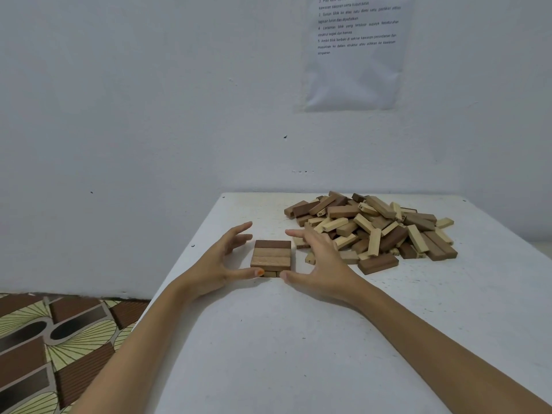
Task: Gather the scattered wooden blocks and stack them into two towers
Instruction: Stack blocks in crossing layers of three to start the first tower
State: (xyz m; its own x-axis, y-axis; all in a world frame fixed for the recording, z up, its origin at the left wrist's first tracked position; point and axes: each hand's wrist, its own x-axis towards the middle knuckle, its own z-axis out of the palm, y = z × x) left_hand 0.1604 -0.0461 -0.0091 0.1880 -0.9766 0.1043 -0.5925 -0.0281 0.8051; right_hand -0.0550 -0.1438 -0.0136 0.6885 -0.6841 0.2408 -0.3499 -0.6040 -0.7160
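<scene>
A low stack of wooden blocks [271, 256], two layers high, stands on the white table [298, 339]. Its top layer is three blocks side by side, one dark and two lighter. My left hand [219, 262] is spread open just left of the stack, its thumb tip touching the front edge. My right hand [319, 264] is spread open just right of it, thumb tip at the front lower edge, fingers held apart from the blocks. A big loose pile of light and dark wooden blocks [376, 228] lies at the back right of the table.
A white wall stands right behind the table, with a printed paper sheet [355, 52] stuck on it. The table's left edge drops to a patterned floor [53, 348]. Single blocks [378, 263] lie at the pile's near side.
</scene>
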